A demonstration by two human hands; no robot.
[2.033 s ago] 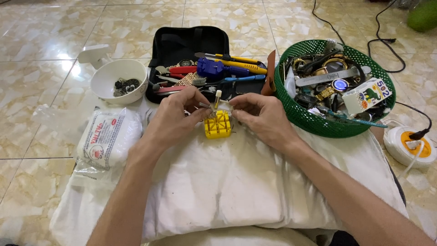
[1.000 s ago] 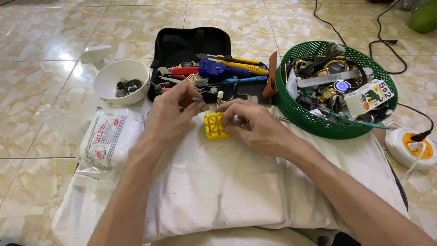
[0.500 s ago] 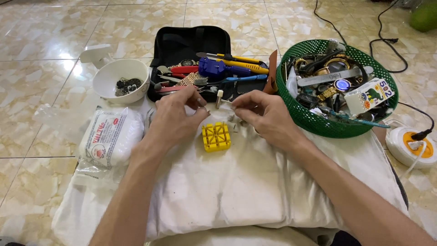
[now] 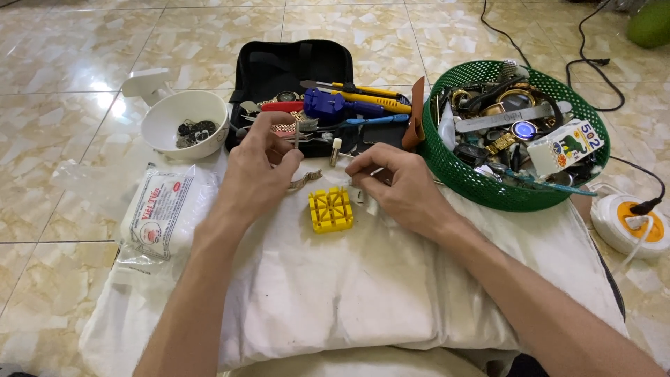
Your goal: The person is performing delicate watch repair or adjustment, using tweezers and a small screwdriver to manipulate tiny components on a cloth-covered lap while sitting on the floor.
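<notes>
Lifting off: both hands now raised clear of yellow holder block (image 4: 331, 209), left bare on white cloth (image 4: 391, 293).
Left hand (image 4: 259, 164): fingers pinched on watch-band piece (image 4: 305, 180).
Right hand (image 4: 399, 185): fingertips clamped on thin pin tool (image 4: 363, 174).

Yellow gridded block (image 4: 331, 209), green basket (image 4: 585, 183)

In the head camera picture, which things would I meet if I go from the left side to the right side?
White plastic bag → white bowl → left hand → yellow slotted block → right hand → green basket → round white power socket.
</notes>
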